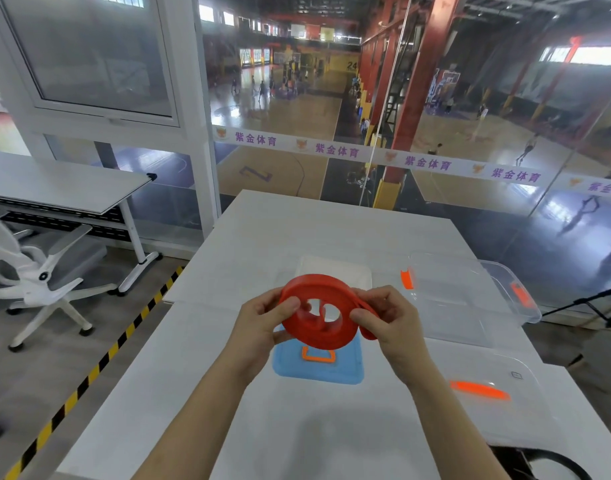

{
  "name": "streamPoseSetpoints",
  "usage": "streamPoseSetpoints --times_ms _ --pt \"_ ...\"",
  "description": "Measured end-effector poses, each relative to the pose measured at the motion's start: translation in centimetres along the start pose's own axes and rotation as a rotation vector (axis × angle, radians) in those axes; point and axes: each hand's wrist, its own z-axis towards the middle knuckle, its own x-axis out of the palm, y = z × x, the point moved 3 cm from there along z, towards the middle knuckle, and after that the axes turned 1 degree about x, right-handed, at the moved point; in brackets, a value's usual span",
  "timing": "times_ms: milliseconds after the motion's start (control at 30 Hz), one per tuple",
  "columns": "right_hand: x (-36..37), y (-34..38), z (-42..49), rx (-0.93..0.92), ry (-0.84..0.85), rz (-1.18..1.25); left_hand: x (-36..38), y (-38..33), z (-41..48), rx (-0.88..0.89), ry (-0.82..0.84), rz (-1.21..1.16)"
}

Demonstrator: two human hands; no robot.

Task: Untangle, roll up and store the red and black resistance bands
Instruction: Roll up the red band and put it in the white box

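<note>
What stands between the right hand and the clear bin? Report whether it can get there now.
Probably yes. The clear bin sits open just right of the right hand, nothing standing between them. But that hand is busy pinching the red band, which the left hand also grips.

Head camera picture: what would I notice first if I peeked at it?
The bright red band, rolled into a fat coil, jumps out first. The left hand and the right hand grip its sides above the middle of the white table. Just under it lies a flat blue piece with an orange handle, and to the right stands a clear plastic box with orange clips.
</note>
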Motion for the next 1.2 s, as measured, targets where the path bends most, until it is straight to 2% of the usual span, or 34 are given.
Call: streamPoseSetpoints --times_ms 200,467,633,800,1200 --pt "1.2 -0.6 -0.3 0.012 -0.032 0.080 -0.6 0.5 0.0 -0.043 -0.015 -0.135" --pt "1.1 1.3 0.1 0.004 0.088 0.013 -1.7 0.1 0.1 -0.066 0.039 -0.113" --pt "1.2 1.2 -0.2 0.058 0.089 0.010 -2.1 -0.2 0.0 -0.083 0.133 -0.049" --pt "1.9 1.5 -0.7 0.033 0.055 0.026 -2.0 -0.1 -0.4 -0.087 0.198 -0.023" --pt "3.1 1.2 -1.5 0.047 0.048 0.003 -2.2 -0.8 -1.6 -0.042 0.074 0.037"
